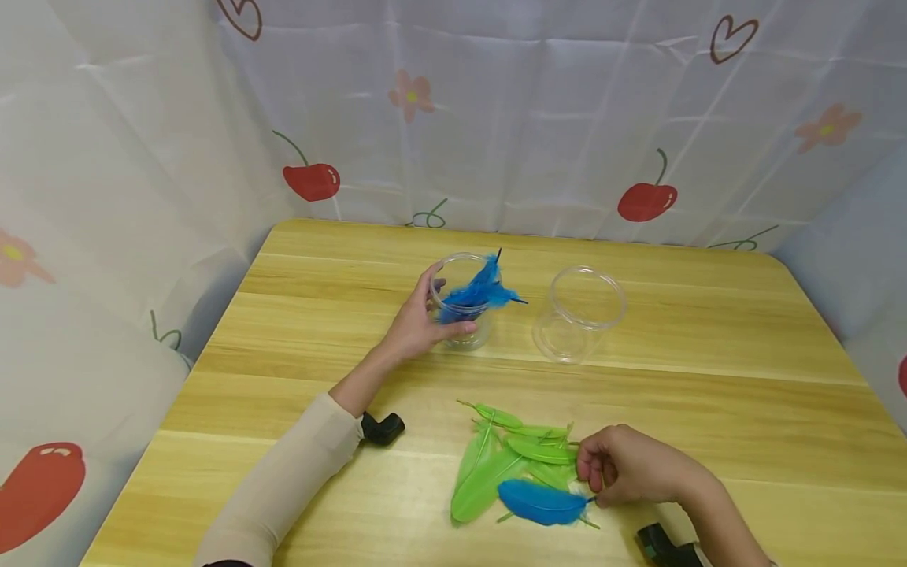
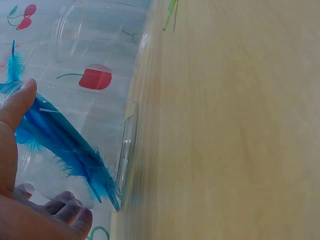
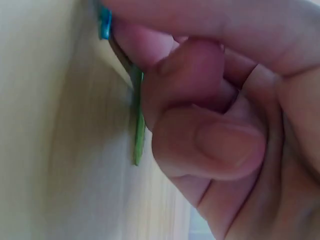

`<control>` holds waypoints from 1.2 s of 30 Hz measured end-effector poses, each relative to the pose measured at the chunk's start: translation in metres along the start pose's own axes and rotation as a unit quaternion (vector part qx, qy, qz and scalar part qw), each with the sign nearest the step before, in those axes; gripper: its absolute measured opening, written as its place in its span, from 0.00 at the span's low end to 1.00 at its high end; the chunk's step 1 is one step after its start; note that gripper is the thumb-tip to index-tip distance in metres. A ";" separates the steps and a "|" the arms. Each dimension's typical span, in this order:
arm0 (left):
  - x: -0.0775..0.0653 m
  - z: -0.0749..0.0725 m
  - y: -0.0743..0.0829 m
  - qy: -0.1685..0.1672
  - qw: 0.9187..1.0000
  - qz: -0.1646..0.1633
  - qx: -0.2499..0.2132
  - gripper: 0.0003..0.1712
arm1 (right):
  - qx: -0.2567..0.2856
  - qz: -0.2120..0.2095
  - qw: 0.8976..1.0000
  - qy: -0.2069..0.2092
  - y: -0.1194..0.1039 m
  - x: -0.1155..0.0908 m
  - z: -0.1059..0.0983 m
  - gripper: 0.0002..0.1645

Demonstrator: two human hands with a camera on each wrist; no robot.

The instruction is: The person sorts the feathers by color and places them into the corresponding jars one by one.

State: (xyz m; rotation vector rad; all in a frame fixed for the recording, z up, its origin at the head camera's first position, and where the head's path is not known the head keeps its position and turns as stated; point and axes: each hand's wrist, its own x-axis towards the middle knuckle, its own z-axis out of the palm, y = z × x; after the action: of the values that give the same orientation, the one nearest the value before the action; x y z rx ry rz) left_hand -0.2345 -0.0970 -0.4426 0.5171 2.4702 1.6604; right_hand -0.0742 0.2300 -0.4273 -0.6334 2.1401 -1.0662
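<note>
My left hand [image 1: 418, 323] grips a clear plastic cup [image 1: 464, 342], thumb on the near side and fingers around the far left. Several blue feathers [image 1: 476, 293] lean in that cup, quills sticking out over the rim; the left wrist view shows the feathers [image 2: 65, 145] through its wall. Over the table, my right hand [image 1: 638, 466] has curled fingers and pinches the quill of a blue feather [image 1: 544, 502]. That feather lies over a pile of green feathers [image 1: 489, 472]. In the right wrist view the blue quill [image 3: 104, 22] shows by the fingertips, which mostly hide the grip.
A second clear plastic cup [image 1: 588, 303] stands to the right of the held one. Black wrist-worn pieces sit by the left wrist [image 1: 383, 429] and the right wrist [image 1: 662, 543]. Behind the wooden table [image 1: 744, 354] hangs a patterned curtain [image 1: 524, 118].
</note>
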 end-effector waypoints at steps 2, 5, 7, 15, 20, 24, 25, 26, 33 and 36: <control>0.000 0.000 0.000 -0.001 1.000 -0.001 0.000 0.61 | -0.012 0.002 1.000 0.005 -0.001 0.001 0.001 0.16; 0.000 0.000 0.001 0.000 1.000 -0.002 -0.001 0.61 | -0.025 0.003 1.000 0.008 -0.003 0.002 0.002 0.16; 0.000 0.000 0.000 0.000 1.000 -0.001 -0.001 0.61 | -0.030 0.003 1.000 0.008 -0.004 0.002 0.003 0.16; 0.001 0.000 0.000 0.000 1.000 -0.001 0.000 0.60 | -0.054 -0.002 0.998 0.013 -0.004 0.003 0.005 0.16; 0.000 0.000 0.000 -0.001 1.000 -0.004 -0.003 0.61 | -0.064 -0.008 0.998 0.017 -0.003 0.003 0.006 0.17; 0.000 0.001 0.000 0.000 1.000 -0.005 -0.001 0.61 | -0.070 -0.010 0.997 0.022 -0.003 0.002 0.007 0.17; 0.001 0.001 0.000 0.000 1.000 -0.005 -0.001 0.61 | -0.073 -0.011 0.997 0.023 -0.003 0.001 0.007 0.17; 0.001 0.001 0.000 0.000 1.000 -0.004 -0.001 0.61 | -0.075 -0.014 0.997 0.025 -0.003 0.001 0.007 0.18; 0.000 0.000 0.000 -0.001 1.000 -0.002 -0.005 0.60 | -0.098 -0.037 0.994 0.042 -0.005 0.000 0.008 0.19; 0.000 0.000 0.000 0.000 1.000 0.000 -0.005 0.60 | -0.105 -0.046 0.992 0.050 -0.006 -0.001 0.008 0.20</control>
State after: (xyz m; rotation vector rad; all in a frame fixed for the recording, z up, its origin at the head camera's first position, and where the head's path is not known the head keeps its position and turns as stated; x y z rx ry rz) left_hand -0.2341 -0.0969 -0.4426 0.5159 2.4611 1.6707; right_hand -0.0669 0.2239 -0.4257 -0.7983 2.3509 -0.9440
